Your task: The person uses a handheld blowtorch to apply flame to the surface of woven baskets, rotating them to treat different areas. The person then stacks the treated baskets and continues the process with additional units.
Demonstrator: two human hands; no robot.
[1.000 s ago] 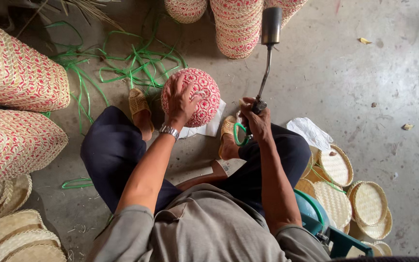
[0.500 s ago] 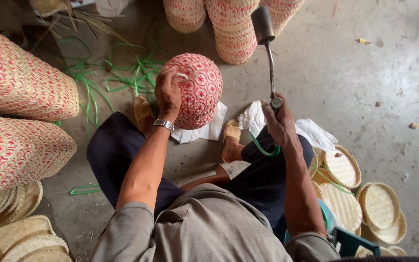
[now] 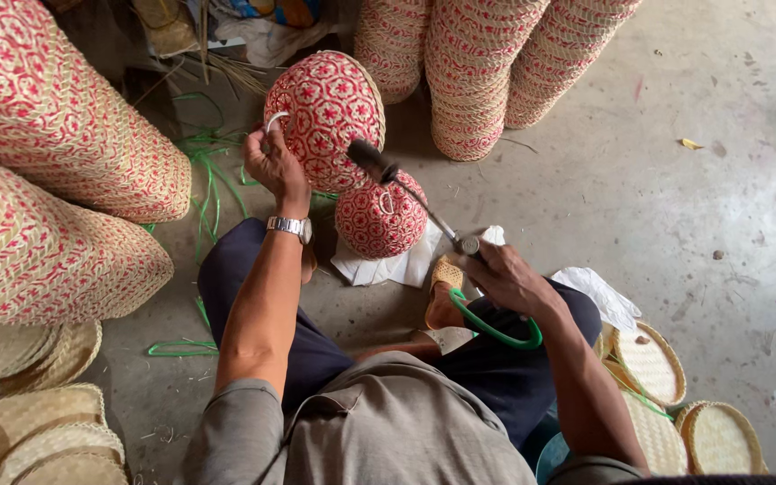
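The left hand's (image 3: 276,162) grip is closed on the rim of a large rounded basket woven in red and cream straw (image 3: 327,112), holding it up off the floor at about eleven o'clock from the person's knees; a silver wristwatch (image 3: 289,227) sits on that wrist. The right hand's (image 3: 505,278) grip is wrapped around the lower end of a slim metal hammer with a dark head (image 3: 406,193), whose shaft slants up toward ten o'clock so that the head lies just at the lower edge of the large basket. A loop of green plastic strip (image 3: 496,328) hangs from the same hand.

Directly below the large basket, at six o'clock from it, a smaller round red-and-cream woven basket (image 3: 377,220) rests on a white cloth (image 3: 388,265) on the grey concrete floor (image 3: 675,180). Whether the hammer touches either basket cannot be told.

At nine o'clock, stacks of big red-and-cream woven baskets lying on their sides (image 3: 56,180) fill the left edge. At twelve to one o'clock stand more upright stacks of the same weave (image 3: 487,72). Loose green plastic strips (image 3: 208,171) trail across the floor between them. At four o'clock, by the right knee, lie flat round trays of plain pale straw (image 3: 648,364), and at seven o'clock further plain straw lids (image 3: 38,431) are piled.
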